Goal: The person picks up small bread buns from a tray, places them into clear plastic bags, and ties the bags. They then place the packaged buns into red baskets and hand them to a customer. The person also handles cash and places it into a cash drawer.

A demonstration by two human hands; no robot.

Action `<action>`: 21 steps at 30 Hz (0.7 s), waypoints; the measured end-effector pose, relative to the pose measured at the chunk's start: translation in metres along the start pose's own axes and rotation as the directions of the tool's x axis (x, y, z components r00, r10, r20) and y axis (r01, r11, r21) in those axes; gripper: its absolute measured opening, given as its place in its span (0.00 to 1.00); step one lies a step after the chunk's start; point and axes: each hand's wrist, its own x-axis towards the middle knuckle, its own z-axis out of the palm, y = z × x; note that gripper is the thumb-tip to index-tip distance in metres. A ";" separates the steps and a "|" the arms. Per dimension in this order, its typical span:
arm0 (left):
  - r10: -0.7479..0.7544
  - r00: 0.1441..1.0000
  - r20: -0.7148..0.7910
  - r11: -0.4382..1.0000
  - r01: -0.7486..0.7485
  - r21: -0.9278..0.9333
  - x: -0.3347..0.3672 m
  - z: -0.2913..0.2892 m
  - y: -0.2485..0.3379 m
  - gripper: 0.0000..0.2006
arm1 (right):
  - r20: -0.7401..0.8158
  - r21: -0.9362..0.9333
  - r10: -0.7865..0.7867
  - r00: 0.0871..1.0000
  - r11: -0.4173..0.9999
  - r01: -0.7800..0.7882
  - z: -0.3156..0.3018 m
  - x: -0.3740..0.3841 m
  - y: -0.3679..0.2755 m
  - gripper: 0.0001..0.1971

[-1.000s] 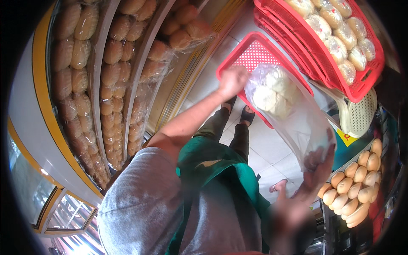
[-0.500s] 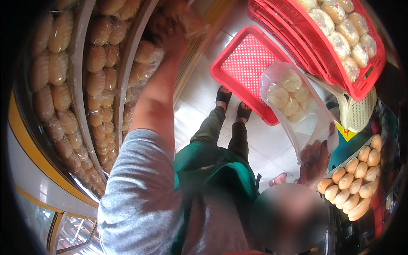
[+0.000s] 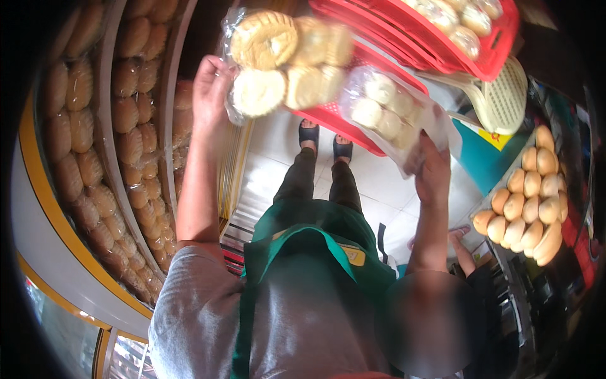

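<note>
My left hand (image 3: 213, 88) grips the end of a clear plastic pack of golden round pastries (image 3: 264, 39), held up at the top centre. Its far end is smeared by motion. In my right hand (image 3: 432, 165) is the gathered end of a translucent plastic bag of pale round buns (image 3: 382, 104). The bag hangs to the right of the pastry pack, the two close together. Both are in front of a red plastic crate (image 3: 360, 136), hiding most of it.
Curved shelves of wrapped bread (image 3: 79, 120) line the left side. Stacked red crates (image 3: 404, 28) hold wrapped buns (image 3: 464, 41) at upper right, above a cream perforated plastic piece (image 3: 505, 104). Brown eggs (image 3: 530, 205) are piled at right. Another person's leg (image 3: 463, 249) shows at lower right.
My left hand has come away from the shelf, bringing the pastry pack right toward the middle. My right hand and the bag of buns have moved up and left.
</note>
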 end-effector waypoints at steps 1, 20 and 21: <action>-0.001 0.999 0.049 0.999 0.003 -0.036 -0.002 0.001 -0.020 0.05 | -0.050 0.018 -0.046 0.998 0.999 0.047 0.010 -0.002 0.002 0.28; -0.376 0.828 0.417 0.917 0.396 0.040 -0.045 0.122 -0.133 0.17 | 0.094 -0.144 0.007 0.996 0.990 0.007 0.019 -0.102 -0.029 0.12; -0.369 0.832 0.414 0.925 0.284 0.254 -0.046 0.132 -0.129 0.18 | 0.027 -0.138 -0.004 1.000 0.990 0.008 0.011 -0.092 -0.029 0.12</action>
